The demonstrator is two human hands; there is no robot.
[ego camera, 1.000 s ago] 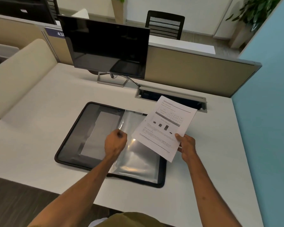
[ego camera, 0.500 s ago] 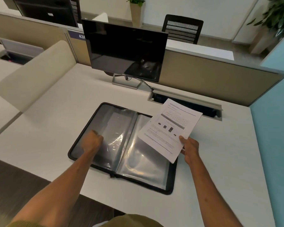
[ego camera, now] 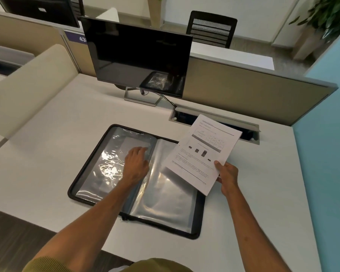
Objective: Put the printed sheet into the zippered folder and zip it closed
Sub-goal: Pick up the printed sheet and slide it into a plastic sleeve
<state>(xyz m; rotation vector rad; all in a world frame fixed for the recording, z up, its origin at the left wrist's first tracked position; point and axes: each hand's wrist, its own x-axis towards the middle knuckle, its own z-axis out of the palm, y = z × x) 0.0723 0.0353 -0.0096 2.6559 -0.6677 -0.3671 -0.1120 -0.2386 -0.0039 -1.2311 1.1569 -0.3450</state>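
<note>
The black zippered folder (ego camera: 78, 186) lies unzipped and spread flat on the white desk, with clear plastic sleeves (ego camera: 165, 201) on both halves. My left hand (ego camera: 136, 161) rests palm down on the left sleeves near the spine, fingers spread, holding nothing. The printed sheet (ego camera: 203, 152), white with text, a table and small pictures, hangs tilted above the folder's right half. My right hand (ego camera: 227, 173) pinches the sheet's lower right corner.
A dark monitor (ego camera: 135, 55) on a silver stand sits behind the folder. A cable tray slot (ego camera: 214, 115) runs along the desk's back, partly under the sheet. A beige partition (ego camera: 243, 89) and a blue wall (ego camera: 326, 154) bound the desk.
My left hand laid a plastic sleeve over to the left, then slid right toward the spine. The sheet stayed raised in my right hand. The camera shifted.
</note>
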